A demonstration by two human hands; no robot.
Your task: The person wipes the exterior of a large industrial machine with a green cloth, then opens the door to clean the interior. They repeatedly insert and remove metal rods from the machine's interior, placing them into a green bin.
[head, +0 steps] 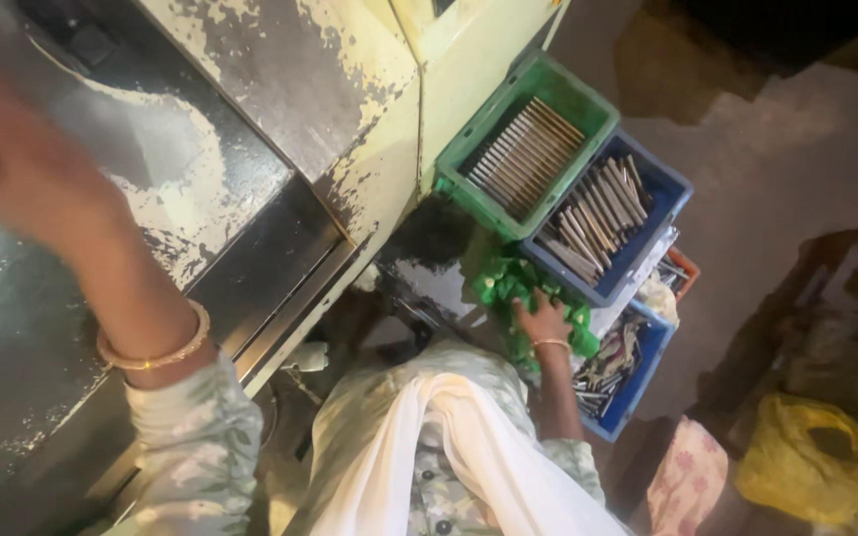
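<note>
Down at lower centre, right hand [542, 320] pressed flat, fingers spread, on crumpled green cloth [508, 283], gripping nothing clearly; left hand [7, 164] blurred at upper left over worn machine top [280, 89], finger state impossible to tell; green crate [588, 104] and blue crate [672, 189] of metal rods upper right; yellow bag [801, 471] lower right.

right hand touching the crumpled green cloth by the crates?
Touching. The head view shows the right hand pressed flat on the crumpled green cloth, fingers sunk into its folds, beside the blue plastic crate of metal rods.
</note>
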